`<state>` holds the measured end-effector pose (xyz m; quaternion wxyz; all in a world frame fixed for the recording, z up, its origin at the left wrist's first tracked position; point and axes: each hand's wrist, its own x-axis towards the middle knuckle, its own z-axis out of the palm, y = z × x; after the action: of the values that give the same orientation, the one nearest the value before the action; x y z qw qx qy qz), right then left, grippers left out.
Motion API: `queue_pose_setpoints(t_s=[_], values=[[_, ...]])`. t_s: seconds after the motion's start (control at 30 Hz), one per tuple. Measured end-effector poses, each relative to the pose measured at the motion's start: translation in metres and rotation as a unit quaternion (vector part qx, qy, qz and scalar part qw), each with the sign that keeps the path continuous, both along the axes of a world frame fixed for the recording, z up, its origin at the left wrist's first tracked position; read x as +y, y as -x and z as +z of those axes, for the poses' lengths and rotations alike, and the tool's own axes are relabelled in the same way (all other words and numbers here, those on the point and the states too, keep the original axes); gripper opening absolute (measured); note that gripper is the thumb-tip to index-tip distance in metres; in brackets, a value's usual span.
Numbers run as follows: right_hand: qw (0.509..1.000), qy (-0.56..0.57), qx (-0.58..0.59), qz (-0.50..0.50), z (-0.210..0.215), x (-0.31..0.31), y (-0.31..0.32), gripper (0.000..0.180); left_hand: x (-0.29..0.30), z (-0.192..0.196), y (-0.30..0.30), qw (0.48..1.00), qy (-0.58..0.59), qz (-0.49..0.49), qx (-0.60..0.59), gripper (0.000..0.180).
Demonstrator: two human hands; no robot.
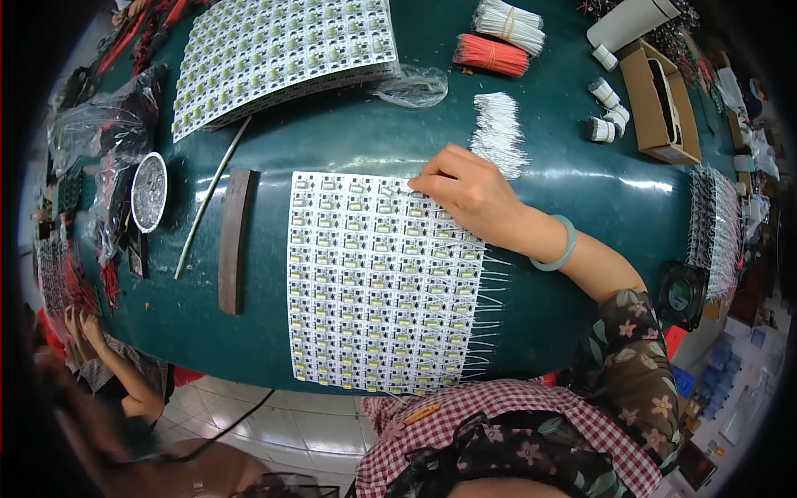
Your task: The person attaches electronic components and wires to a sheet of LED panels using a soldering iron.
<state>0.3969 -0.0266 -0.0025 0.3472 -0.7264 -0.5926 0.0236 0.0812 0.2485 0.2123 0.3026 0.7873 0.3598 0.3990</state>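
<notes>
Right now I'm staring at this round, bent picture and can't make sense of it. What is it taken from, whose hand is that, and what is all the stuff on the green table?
There is no machine here: a person works with bare hands, and a wide camera on their head looks down, which bends straight edges.

The right hand, with a pale green bracelet on the wrist, rests its fingertips on the top edge of a white circuit panel lying on the green table. Thin white wires stick out of the panel's right side. I can't tell whether the hand pinches anything. The left hand is out of view.

Nearby lie a loose wire pile, red wire bundle, second panel, dark wooden bar and cardboard box.
</notes>
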Motion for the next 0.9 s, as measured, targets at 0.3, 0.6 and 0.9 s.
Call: queue_pose_setpoints(t_s=[0.3,0.6,0.9], values=[[1.0,-0.01,-0.002,0.009,-0.002,0.001,0.001,0.021,-0.148,-0.114,-0.069,0.867,0.495,-0.044,-0.033,0.051],[1.0,-0.022,0.006,0.013,0.0,0.003,0.0,0.02,-0.161,-0.149,-0.062,0.903,0.42,-0.073,0.046,0.031],[1.0,-0.02,-0.005,0.011,0.0,0.002,0.001,0.019,-0.164,-0.163,-0.062,0.925,0.363,-0.096,0.057,0.025]])
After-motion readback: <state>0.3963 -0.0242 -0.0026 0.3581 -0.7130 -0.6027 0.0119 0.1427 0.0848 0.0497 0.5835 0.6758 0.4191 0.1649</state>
